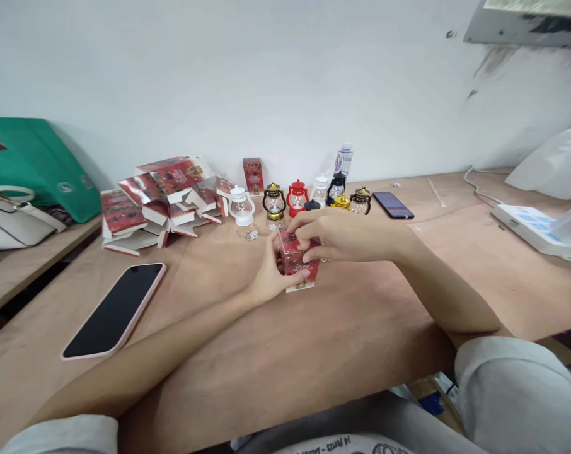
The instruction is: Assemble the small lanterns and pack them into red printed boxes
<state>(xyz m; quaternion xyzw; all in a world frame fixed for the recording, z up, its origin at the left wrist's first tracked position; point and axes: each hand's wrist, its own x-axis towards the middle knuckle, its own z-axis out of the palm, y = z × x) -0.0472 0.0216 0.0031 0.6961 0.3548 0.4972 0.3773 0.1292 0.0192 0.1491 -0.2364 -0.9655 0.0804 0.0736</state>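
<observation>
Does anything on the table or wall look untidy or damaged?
Yes: the red cartons at left lie jumbled with flaps open, unlike the upright carton behind; the wall has scuff marks at upper right.

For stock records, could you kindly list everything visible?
held box: one, red, centre
standing box: one, red, rear
loose boxes: several, red, left
lanterns: at least eight, multicoloured, rear
small pieces: several, silvery, near lanterns
bottle: one, clear, rear
phones: two, dark screens, left, right
power strip: one, white, right
cable: one, white, right
handbag: one, white, left
bag: one, green, left
plastic item: one, white, right
wall: one, white, behind
tabletops: two, brown, beneath
sleeves: two, grey, foreground
hands: two, bare, on held box
</observation>
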